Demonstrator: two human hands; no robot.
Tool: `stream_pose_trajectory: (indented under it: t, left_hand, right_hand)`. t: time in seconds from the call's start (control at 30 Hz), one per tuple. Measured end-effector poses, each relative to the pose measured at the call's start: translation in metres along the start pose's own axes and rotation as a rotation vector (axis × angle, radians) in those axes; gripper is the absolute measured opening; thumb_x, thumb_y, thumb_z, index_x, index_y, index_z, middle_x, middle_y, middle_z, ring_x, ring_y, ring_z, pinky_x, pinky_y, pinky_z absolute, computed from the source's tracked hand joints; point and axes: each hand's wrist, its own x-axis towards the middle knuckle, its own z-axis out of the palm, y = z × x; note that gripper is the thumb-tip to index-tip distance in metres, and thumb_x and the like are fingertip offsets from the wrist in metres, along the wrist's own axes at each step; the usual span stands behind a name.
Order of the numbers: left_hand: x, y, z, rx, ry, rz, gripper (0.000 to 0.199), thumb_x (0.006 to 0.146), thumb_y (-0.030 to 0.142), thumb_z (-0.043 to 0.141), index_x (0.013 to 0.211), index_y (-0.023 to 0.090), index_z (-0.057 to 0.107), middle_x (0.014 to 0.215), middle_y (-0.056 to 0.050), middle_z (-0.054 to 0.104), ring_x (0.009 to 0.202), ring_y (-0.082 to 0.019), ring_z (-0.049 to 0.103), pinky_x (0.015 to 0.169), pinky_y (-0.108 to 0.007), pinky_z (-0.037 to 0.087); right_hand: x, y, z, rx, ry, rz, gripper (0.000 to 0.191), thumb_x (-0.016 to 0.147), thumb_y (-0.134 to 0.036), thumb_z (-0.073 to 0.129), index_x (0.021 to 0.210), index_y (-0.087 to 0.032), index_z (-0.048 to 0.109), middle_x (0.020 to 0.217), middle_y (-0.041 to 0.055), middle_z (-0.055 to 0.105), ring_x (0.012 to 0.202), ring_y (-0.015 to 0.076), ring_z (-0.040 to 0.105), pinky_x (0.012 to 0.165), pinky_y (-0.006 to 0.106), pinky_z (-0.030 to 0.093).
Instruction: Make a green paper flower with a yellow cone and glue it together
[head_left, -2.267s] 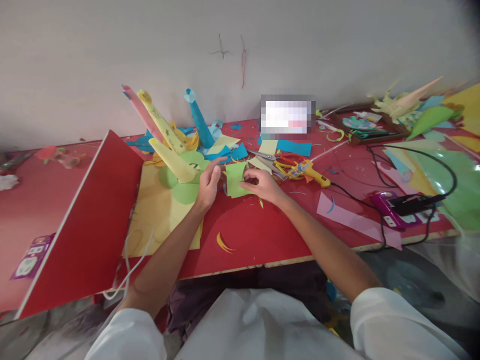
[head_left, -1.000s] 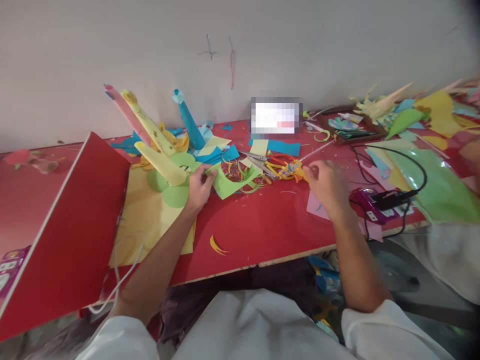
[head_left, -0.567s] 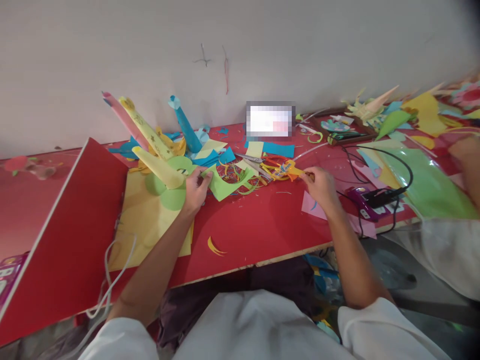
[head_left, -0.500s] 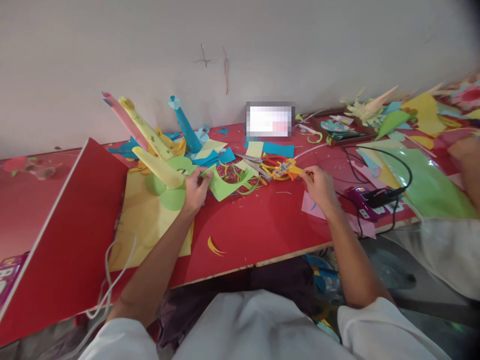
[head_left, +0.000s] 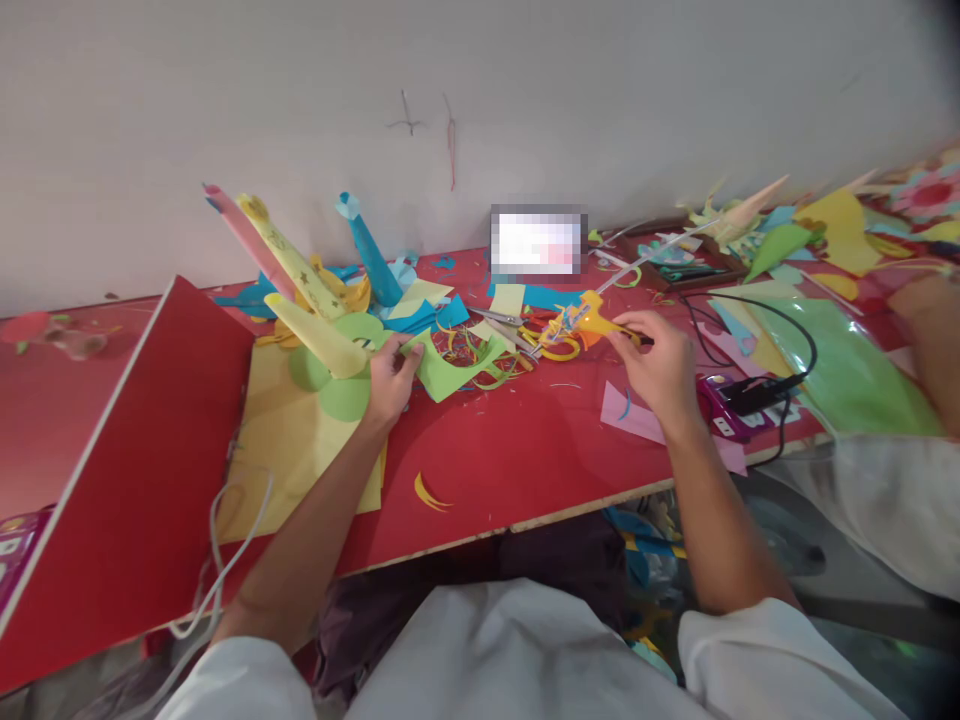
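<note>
My right hand (head_left: 660, 365) grips the handle of an orange hot glue gun (head_left: 592, 322). Bits of coloured scrap cling around its front, and a long clear glue stick (head_left: 656, 252) juts out of its back. The nozzle points down left, over paper scraps. My left hand (head_left: 391, 380) has its fingers closed between a green flower-shaped paper base (head_left: 345, 402) and a green paper offcut (head_left: 454, 370); what they pinch is hidden. A pale yellow paper cone (head_left: 319, 338) rises from the green base. Scissors (head_left: 501, 317) lie beyond the offcut.
Behind my left hand stand yellow, pink and blue paper cones (head_left: 371, 250). A red upright board (head_left: 142, 450) borders the left side. A purple power strip (head_left: 724, 405) with cords sits at right, near another person's arm (head_left: 930, 330). A blurred screen (head_left: 538, 243) leans against the wall.
My right hand has shifted slightly right and turned the glue gun, lifting it so its clear stick now slants up to the right. My left hand stays in place.
</note>
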Motion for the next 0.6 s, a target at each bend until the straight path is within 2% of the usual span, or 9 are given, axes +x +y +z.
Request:
stream_pose_trajectory:
  t: [0.17, 0.33, 0.5, 0.6]
  left_hand:
    - [0.0, -0.001, -0.001, -0.003, -0.008, -0.006, 0.058, 0.084, 0.076, 0.077, 0.087, 0.019, 0.067, 0.064, 0.004, 0.05, 0.055, -0.01, 0.042, 0.049, -0.023, 0.031]
    - [0.001, -0.006, -0.002, -0.025, -0.014, -0.032, 0.056, 0.084, 0.074, 0.079, 0.088, 0.019, 0.067, 0.064, 0.004, 0.051, 0.055, -0.009, 0.042, 0.049, -0.023, 0.032]
    - [0.0, -0.008, -0.002, -0.036, -0.009, -0.042, 0.054, 0.085, 0.072, 0.079, 0.09, 0.02, 0.068, 0.064, 0.004, 0.053, 0.054, -0.01, 0.043, 0.05, -0.023, 0.033]
    - [0.0, -0.008, -0.002, -0.032, -0.007, -0.032, 0.054, 0.085, 0.072, 0.078, 0.09, 0.02, 0.068, 0.064, 0.004, 0.053, 0.055, -0.01, 0.043, 0.05, -0.023, 0.033]
  right_hand:
    - [0.01, -0.009, -0.013, -0.121, 0.07, -0.038, 0.022, 0.095, -0.037, 0.07, 0.111, -0.025, 0.076, 0.106, 0.0103, 0.083, 0.091, 0.0294, 0.076, 0.084, 0.043, 0.06]
    - [0.021, -0.004, -0.019, -0.385, 0.114, -0.075, 0.02, 0.096, -0.03, 0.068, 0.113, -0.023, 0.076, 0.111, 0.0155, 0.079, 0.104, 0.0357, 0.07, 0.091, 0.049, 0.055]
    - [0.018, 0.015, -0.015, -0.558, 0.065, -0.103, 0.025, 0.103, -0.025, 0.056, 0.122, -0.02, 0.072, 0.117, 0.0187, 0.074, 0.114, 0.036, 0.062, 0.096, 0.049, 0.048]
    - [0.012, 0.029, -0.009, -0.656, 0.001, -0.105, 0.027, 0.102, -0.02, 0.055, 0.124, -0.018, 0.07, 0.118, 0.0189, 0.072, 0.116, 0.0362, 0.059, 0.098, 0.049, 0.046]
